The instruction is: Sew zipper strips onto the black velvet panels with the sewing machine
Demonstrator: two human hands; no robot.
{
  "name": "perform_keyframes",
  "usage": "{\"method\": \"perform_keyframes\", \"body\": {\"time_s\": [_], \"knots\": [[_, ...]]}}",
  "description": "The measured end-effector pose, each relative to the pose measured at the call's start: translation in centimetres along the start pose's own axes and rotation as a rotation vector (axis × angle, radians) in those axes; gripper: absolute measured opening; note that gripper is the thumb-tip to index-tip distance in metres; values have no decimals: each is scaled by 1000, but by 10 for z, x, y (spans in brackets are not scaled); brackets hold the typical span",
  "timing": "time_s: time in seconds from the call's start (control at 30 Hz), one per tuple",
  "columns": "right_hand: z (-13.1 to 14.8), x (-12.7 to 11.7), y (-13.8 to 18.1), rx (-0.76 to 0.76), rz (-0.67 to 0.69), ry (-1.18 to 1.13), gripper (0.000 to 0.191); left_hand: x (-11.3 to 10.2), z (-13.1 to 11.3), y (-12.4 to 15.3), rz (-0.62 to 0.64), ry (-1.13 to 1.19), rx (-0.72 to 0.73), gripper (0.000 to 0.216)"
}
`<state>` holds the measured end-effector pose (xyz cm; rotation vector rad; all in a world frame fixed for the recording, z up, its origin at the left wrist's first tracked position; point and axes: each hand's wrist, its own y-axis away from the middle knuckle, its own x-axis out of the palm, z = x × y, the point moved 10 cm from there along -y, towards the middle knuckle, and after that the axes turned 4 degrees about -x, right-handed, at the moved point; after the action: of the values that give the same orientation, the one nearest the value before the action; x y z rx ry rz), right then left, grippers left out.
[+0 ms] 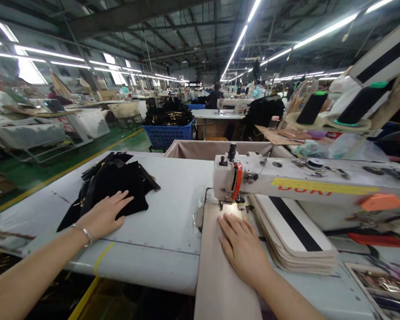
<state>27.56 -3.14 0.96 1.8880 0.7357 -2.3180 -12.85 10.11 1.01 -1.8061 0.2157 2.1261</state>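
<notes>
My left hand (108, 211), with a bracelet on its wrist, lies with fingers stretched on a pile of black fabric pieces (130, 180) at the left of the white table. My right hand (240, 240) rests flat, fingers extended, on a long beige fabric panel (211, 262). The panel's far end reaches under the presser foot of the white sewing machine (260, 178), where a small lamp glows. Its near end hangs over the table's front edge. Right of that hand stands a stack of beige panels (293, 231), the top one white with a black stripe.
Behind the table is a beige-lined bin (193, 149), and farther off a blue crate (170, 135) heaped with black pieces. Black thread cones (313, 109) stand at the right. A tray of small tools (383, 284) lies at the lower right. Other people sit in the background.
</notes>
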Motion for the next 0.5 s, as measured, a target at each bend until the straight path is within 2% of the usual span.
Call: {"method": "perform_keyframes", "body": {"time_s": [0.13, 0.27, 0.4, 0.5], "knots": [[-1, 1, 1, 11, 10, -18, 47, 1, 7, 1, 98, 109, 47, 59], [-1, -1, 0, -1, -10, -25, 47, -7, 5, 2, 112, 233, 113, 51], [0, -7, -4, -22, -20, -33, 44, -14, 0, 4, 48, 163, 121, 53], [-1, -10, -7, -5, -19, -33, 42, -40, 14, 6, -53, 63, -19, 54]]}}
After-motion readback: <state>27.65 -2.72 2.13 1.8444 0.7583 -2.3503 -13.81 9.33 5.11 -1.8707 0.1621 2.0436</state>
